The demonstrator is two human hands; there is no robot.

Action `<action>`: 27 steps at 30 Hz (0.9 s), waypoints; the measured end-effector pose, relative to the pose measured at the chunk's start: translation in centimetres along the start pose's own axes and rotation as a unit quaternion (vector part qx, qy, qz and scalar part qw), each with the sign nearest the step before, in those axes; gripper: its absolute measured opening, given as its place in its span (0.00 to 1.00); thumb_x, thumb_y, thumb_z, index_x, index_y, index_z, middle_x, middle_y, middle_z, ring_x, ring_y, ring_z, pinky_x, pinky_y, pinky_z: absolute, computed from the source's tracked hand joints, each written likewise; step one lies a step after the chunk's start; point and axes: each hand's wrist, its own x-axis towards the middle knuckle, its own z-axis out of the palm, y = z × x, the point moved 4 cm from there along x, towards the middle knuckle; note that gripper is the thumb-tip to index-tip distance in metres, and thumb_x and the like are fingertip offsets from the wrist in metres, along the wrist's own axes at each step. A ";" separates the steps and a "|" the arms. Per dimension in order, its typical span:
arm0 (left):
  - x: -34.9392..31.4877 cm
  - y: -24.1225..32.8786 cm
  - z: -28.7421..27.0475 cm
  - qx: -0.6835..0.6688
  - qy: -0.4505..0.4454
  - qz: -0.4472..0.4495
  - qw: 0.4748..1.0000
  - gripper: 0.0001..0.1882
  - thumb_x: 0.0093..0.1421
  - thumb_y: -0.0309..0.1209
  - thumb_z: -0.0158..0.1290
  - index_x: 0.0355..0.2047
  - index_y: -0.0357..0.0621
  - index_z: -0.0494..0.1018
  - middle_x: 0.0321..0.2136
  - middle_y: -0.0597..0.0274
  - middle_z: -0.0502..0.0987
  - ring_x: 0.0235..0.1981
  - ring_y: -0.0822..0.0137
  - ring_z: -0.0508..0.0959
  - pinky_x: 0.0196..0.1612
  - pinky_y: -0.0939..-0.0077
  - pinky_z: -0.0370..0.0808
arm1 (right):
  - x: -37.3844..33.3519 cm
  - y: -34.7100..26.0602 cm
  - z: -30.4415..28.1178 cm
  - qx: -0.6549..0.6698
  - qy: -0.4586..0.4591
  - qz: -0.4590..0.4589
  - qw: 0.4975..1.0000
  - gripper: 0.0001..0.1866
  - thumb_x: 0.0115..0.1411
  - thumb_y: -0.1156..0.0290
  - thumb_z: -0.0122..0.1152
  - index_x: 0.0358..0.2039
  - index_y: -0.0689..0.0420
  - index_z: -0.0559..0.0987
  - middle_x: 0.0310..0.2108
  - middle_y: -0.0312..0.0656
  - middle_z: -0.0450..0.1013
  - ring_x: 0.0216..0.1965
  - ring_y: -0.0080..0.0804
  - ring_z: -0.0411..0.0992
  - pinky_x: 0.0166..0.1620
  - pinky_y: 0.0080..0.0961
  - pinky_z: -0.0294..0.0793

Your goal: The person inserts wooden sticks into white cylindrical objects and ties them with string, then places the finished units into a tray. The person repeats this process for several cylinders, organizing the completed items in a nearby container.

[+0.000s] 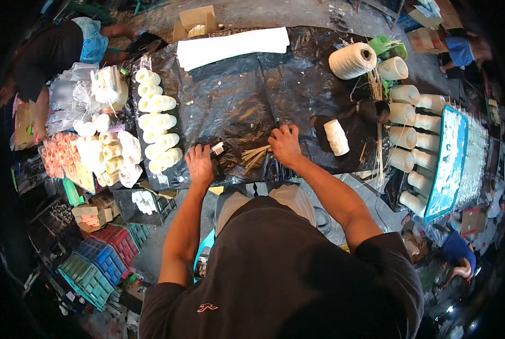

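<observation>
My left hand (200, 165) rests on the near edge of the black-covered table (230, 101), its fingers pointing forward and a little apart. Beside its index finger lies a small white and dark object (217, 148), too small to name. To the right, my right hand (286, 147) has its fingers curled at the end of a bundle of thin tan sticks (254, 157), which fan out leftward over the plastic. A single cream-coloured ridged cylinder (336, 138) lies further right, apart from my hand.
Pale cylinders (161, 103) line the table's left side. At the back lies a white folded sheet (233, 47); a twine spool (351, 60) stands back right. Cream cups (402, 135) and a blue-rimmed tray (447, 164) are at right. Other people (72, 42) are nearby.
</observation>
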 end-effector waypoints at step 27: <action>8.6 9.1 -2.8 -0.055 -0.033 0.064 0.996 0.31 0.52 0.34 0.66 0.56 0.40 0.70 0.56 0.47 0.71 0.59 0.44 0.69 0.58 0.49 0.67 | -13.6 21.6 -7.5 0.254 0.169 0.447 0.841 0.12 0.65 0.64 0.59 0.34 0.62 0.78 0.35 0.63 0.77 0.43 0.67 0.75 0.44 0.53 0.75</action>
